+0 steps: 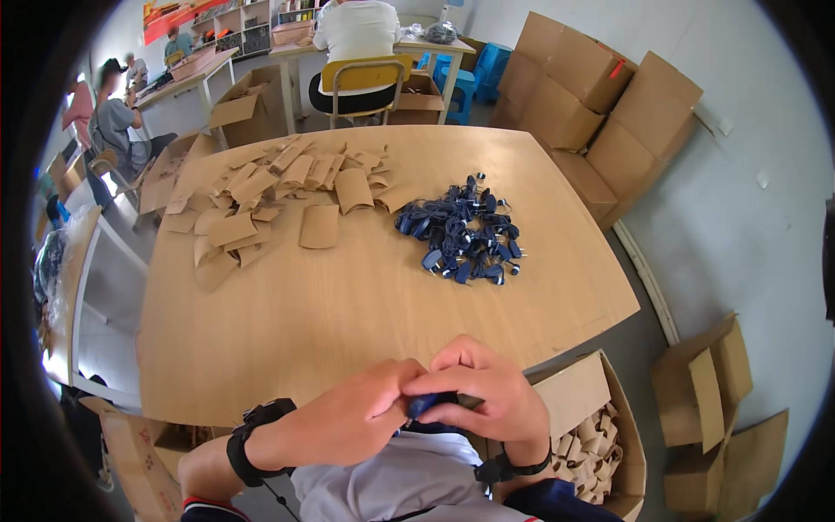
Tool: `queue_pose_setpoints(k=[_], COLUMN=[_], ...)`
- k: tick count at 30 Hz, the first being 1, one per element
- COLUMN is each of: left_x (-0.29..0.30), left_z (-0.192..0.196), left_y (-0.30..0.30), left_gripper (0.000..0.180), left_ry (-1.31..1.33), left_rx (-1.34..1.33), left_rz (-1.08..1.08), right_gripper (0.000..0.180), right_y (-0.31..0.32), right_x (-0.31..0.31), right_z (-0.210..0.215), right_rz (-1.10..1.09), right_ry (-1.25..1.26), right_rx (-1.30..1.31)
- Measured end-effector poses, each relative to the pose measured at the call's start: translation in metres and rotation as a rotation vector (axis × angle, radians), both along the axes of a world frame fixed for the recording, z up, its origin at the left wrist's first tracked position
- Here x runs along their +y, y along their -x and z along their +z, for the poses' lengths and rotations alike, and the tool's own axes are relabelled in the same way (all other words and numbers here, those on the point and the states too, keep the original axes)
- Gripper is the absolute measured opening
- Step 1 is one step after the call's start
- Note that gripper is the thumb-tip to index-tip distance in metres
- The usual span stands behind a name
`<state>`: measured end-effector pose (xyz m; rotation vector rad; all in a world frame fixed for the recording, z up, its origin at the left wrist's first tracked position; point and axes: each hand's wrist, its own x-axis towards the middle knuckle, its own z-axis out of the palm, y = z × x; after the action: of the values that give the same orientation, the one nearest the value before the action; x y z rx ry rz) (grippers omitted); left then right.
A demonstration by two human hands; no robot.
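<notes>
Close to my body, at the table's near edge, both my hands meet around a dark blue power adapter (pixel 424 404). My left hand (pixel 370 409) is closed on its left side, and its fingertips are mostly hidden. From the right, my right hand (pixel 487 391) pinches the same adapter between thumb and fingers. A heap of dark corded power adapters (pixel 457 230), some with plug pins showing, lies right of the table's middle. Curved brown cardboard sleeves (pixel 252 187) are piled at the far left, with one cardboard sleeve (pixel 319 227) nearer.
An open carton (pixel 631 435) filled with folded cardboard pieces stands at my right, below the wooden table (pixel 261 331). Another carton (pixel 143 465) is at my left. Large cartons (pixel 565 87) stack along the right wall. A seated person (pixel 357 35) is beyond the table.
</notes>
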<state>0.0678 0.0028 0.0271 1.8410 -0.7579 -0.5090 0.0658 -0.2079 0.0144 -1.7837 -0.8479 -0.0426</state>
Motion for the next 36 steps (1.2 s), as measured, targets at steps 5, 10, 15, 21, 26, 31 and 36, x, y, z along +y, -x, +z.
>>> queue_pose_setpoints(k=[5,10,15,21,26,31,36], left_x=[0.001,-0.003,-0.016,-0.021,0.001,-0.004,-0.013], left_z=[-0.008,-0.019,-0.011,-0.012,-0.021,-0.025,-0.023], left_y=[0.004,0.008,0.013,-0.016,-0.023,-0.014,-0.011], left_gripper=[0.027,0.035,0.032,0.020,0.011,0.022,0.026], left_ry=[0.081,0.315,0.471,0.307,0.124,0.045,-0.064], left_rx=[0.317,-0.010,0.196,-0.235,-0.559,-0.701,-0.863], left_rz=[-0.009,-0.028,0.338,0.385,0.311,0.325,0.380], right_gripper=[0.025,0.022,0.018,0.037,0.046,0.032,0.030], right_y=[0.002,0.006,0.005,0.007,0.004,0.008,0.003], right_x=[-0.007,0.017,0.041,0.053,0.046,0.045,0.044], right_z=[-0.009,-0.018,-0.040,-0.022,-0.010,-0.006,-0.028], right_rz=[-0.053,-0.155,-0.289,-0.514,-0.442,-0.464,-0.428], right_ry=[-0.028,-1.026,-0.928,-0.713,-0.449,-0.450,-0.687], right_rx=[-0.186,0.343,-0.209,0.052,0.335,0.386,0.380])
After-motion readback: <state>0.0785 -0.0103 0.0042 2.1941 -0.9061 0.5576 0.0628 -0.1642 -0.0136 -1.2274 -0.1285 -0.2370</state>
